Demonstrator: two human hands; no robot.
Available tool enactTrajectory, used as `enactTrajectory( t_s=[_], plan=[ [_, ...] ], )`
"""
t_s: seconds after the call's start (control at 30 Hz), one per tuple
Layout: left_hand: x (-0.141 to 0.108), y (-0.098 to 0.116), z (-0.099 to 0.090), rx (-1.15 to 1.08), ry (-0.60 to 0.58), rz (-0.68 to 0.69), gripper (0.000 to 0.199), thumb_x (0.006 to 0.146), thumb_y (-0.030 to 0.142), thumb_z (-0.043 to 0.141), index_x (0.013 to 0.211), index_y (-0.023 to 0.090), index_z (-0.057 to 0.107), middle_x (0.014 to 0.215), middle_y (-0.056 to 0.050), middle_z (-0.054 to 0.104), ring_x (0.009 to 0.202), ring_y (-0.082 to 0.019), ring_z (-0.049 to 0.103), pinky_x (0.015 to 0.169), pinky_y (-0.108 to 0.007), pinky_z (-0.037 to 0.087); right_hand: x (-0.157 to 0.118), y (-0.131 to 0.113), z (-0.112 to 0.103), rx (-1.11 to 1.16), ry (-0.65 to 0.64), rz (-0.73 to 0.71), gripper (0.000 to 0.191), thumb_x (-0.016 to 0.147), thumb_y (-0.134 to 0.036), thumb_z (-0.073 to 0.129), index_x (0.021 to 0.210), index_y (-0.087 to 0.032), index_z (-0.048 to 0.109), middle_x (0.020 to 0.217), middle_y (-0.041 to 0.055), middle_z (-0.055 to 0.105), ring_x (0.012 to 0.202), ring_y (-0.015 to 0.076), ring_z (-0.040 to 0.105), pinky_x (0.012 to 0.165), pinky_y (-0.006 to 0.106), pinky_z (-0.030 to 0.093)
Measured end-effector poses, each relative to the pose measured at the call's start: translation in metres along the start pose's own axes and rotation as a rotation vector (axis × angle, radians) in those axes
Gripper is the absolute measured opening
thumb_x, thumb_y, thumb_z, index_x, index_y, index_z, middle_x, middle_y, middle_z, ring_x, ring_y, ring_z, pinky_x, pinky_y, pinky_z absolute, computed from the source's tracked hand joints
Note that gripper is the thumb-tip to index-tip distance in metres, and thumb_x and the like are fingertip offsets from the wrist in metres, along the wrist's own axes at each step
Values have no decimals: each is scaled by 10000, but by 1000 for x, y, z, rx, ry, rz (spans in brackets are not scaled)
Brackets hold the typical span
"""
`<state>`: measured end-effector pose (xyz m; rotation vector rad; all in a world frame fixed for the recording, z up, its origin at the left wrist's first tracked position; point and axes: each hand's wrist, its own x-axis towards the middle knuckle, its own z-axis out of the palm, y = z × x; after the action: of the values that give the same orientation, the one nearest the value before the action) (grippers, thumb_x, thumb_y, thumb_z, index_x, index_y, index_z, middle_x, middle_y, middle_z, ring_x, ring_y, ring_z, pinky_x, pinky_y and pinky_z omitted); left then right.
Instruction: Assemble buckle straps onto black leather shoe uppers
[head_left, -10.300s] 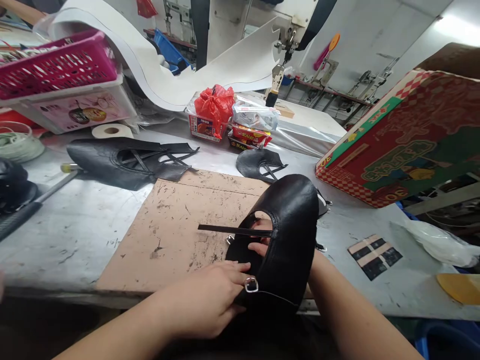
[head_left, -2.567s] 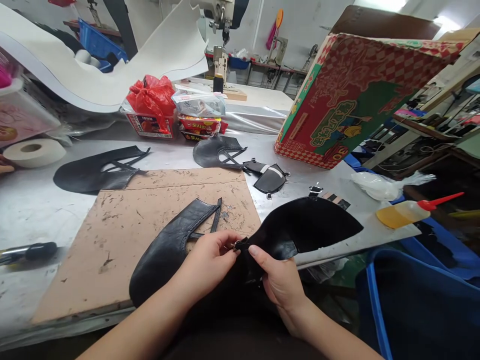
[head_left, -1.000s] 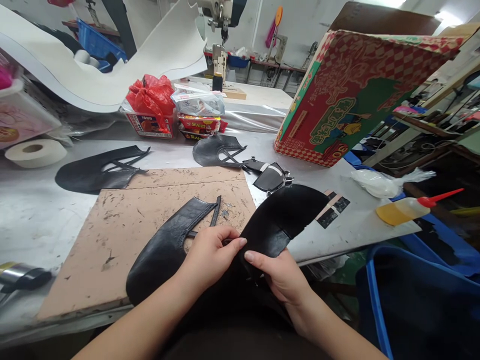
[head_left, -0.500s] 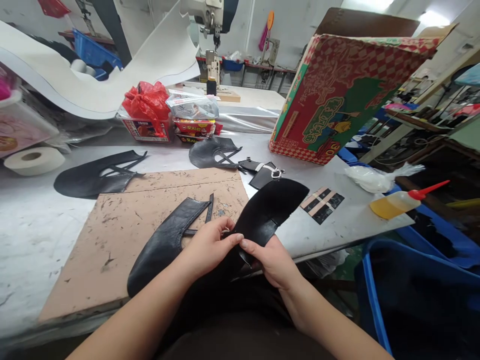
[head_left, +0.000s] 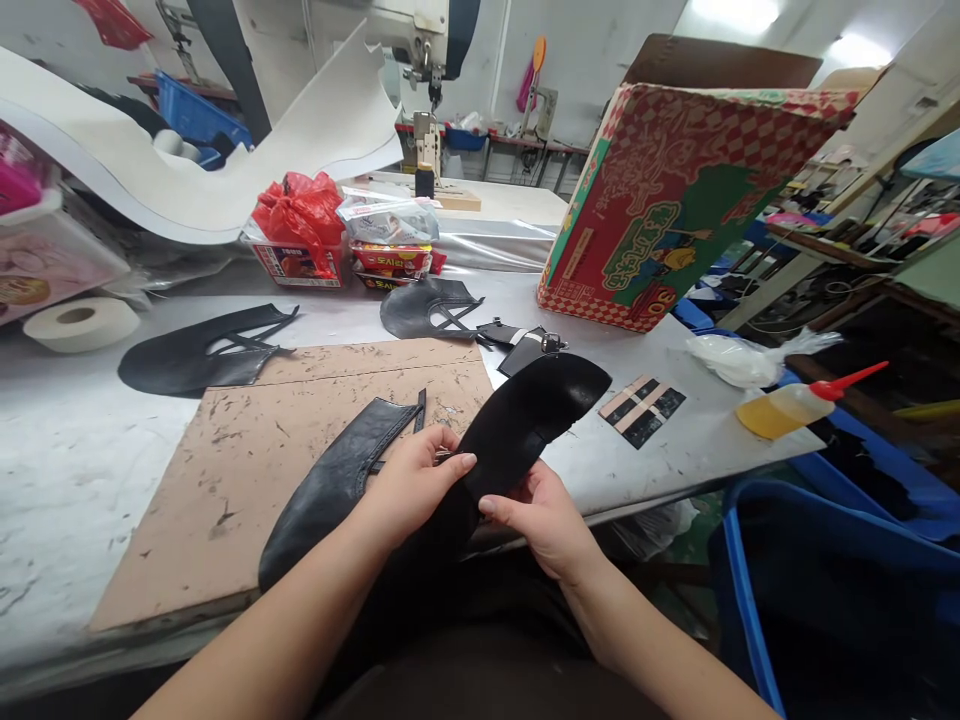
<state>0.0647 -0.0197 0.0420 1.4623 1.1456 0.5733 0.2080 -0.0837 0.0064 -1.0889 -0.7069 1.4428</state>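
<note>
Between my two hands is a curved black leather shoe piece (head_left: 536, 405), its dark side facing up. My left hand (head_left: 420, 475) pinches its left edge between thumb and fingers. My right hand (head_left: 544, 515) grips the lower edge, thumb on top and fingers underneath. Left of my hands a black leather shoe upper (head_left: 330, 490) with straps lies on the brown cardboard (head_left: 202, 500), partly behind my left forearm. Two similar uppers, one at the left (head_left: 191, 350) and one farther back (head_left: 416, 308), rest on the table. Beyond the held piece are black straps with a buckle (head_left: 551, 343).
A tall red and green carton (head_left: 675, 210) stands at the back right. On the right are a glue bottle (head_left: 780, 410) with a red nozzle, a plastic bag (head_left: 739, 358) and a striped card (head_left: 643, 410). A blue bin (head_left: 739, 580) stands below the table edge. A sewing machine (head_left: 431, 60) is behind.
The held leather piece has turned and shifted slightly left. My thumbs, close together before, are now apart, the right one lower along the edge. The view has tilted a little.
</note>
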Motion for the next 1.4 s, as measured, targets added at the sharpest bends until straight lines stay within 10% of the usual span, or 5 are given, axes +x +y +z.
enactTrajectory(
  t_s=[0.53, 0.73, 0.97, 1.23, 1.4],
  plan=[
    [-19, 19, -13, 9, -72, 258, 150, 724, 276, 609, 629, 165, 576, 594, 27, 557, 582, -124, 506, 562, -221, 405, -14, 18, 23, 13, -51, -45, 435, 588, -436, 790, 861, -188, 559, 544, -74, 527, 407, 50, 403, 387, 172, 335],
    [-21, 45, -88, 682, -674, 405, 139, 796, 155, 586, 803, 223, 707, 716, 5, 658, 693, -149, 596, 642, -217, 427, -21, -16, -23, -485, -789, 455, 433, 482, -457, 824, 704, -161, 598, 511, -53, 537, 409, 66, 455, 383, 164, 337],
    [-31, 44, -71, 1301, -456, 324, 437, 605, 282, 763, 1027, 230, 660, 902, -73, 703, 838, -316, 633, 708, -395, 482, 34, -47, -30, -1051, -383, -475, 125, 839, -165, 518, 822, -163, 643, 777, 47, 637, 718, 144, 567, 658, 260, 447],
    [-48, 28, -10, 1178, -383, 634, 141, 755, 87, 552, 793, 177, 654, 821, -58, 675, 840, -228, 623, 822, -370, 456, 87, -37, 23, -1642, -1253, -1005, 160, 857, -120, 538, 959, -175, 648, 1158, 55, 631, 850, 179, 574, 719, 304, 432],
    [-81, 39, -45, 887, -191, 554, 227, 847, 96, 422, 857, 242, 596, 778, 29, 639, 766, -151, 574, 870, -330, 380, 78, -62, 37, -1770, -1227, -868, 87, 845, -135, 563, 866, -177, 637, 874, 36, 656, 723, 164, 576, 562, 265, 367]
  ],
)
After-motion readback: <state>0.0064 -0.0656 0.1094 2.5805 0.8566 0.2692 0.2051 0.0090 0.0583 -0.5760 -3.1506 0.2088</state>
